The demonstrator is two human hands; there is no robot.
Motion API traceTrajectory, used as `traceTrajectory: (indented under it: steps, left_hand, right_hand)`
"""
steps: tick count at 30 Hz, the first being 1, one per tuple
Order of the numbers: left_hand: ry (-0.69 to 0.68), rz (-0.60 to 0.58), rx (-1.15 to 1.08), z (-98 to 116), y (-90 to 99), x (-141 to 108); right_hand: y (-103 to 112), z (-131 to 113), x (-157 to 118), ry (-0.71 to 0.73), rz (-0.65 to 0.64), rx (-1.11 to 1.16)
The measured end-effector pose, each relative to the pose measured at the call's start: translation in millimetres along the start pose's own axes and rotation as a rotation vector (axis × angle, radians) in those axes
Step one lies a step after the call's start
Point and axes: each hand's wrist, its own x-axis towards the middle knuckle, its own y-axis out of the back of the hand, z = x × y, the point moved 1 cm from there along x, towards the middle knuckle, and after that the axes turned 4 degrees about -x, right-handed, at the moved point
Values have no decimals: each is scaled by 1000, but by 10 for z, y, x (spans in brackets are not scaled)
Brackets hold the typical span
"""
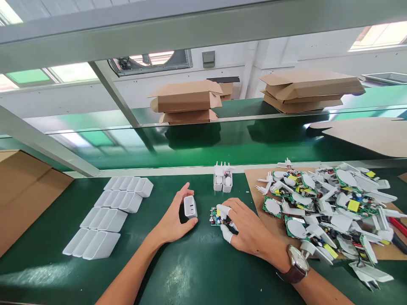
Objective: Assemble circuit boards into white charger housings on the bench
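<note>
My left hand (176, 216) curves around a white charger housing (190, 206) with two dark port slots in its face. The thumb lies at its near end and the fingers at its far end. A small green circuit board (215, 217) with blue and yellow parts is pinched by my right hand (243, 224), just above the green table. White finger cots cover some of that hand's fingertips, and they hide part of the board. Beyond the hands, two white housings (218, 180) stand side by side with plug parts sticking out of the top.
Rows of white empty housings (106, 220) lie at the left, near a cardboard box (28, 199). At the right, a heap of circuit boards with white plug pieces (327, 212) covers a cardboard sheet (254, 180). Red-handled pliers (398, 226) lie beside it. Flattened cartons (187, 101) sit behind on a shelf.
</note>
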Motion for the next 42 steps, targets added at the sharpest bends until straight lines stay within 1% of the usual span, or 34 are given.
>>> traceTrajectory:
  steps: [2,4,6,7,9,13,15,17,18,19,20,22,24,26,28,30,33,42]
  left_hand:
    - [10,62,38,-13,-41,18]
    - [39,164,110,-10,-74,44]
    - [54,220,169,12,-92,61]
    - [51,216,179,31,-94,63]
    - [34,152,164,82,-83,52]
    - [24,-69,40,210,-40,2]
    - [28,-180,-29,273,-37,-11]
    - [38,-291,-58,321,-59,-10]
    - [37,-321,-51,335,-74,-4]
    - [26,-315,-29,343,-90,4]
    - [0,-272,2,342,-103,14]
    - [-86,-114,72,320,-119,29]
    - [-163,20,125,280,-132,31]
    - [-209,71,154,242,-148,25]
    - [-253,85,169,225,-167,17]
    - [-291,94,177,230,-183,14]
    - [-322,90,190,250,-196,21]
    - [-400,68,228,280,-198,42]
  right_hand:
    - [10,36,-5,15,-45,-19]
    - [2,63,-6,19,-79,-16]
    - [-11,77,0,-7,-70,12]
    - [-14,79,5,-24,-45,30]
    - [-7,78,19,-47,46,70]
    - [33,76,44,-88,269,115]
    - [34,74,50,-98,327,112]
    - [23,66,52,-93,359,91]
    - [19,58,52,-88,379,72]
    - [21,46,50,-79,413,47]
    - [29,31,46,-68,454,23]
    - [61,-12,38,-24,522,12]
    - [93,-68,29,56,510,70]
    - [104,-125,19,144,449,102]
    - [89,-165,8,187,410,43]
    - [64,-182,0,184,399,-27]
    - [44,-184,-5,187,393,-34]
    - [72,-206,-8,183,341,-97]
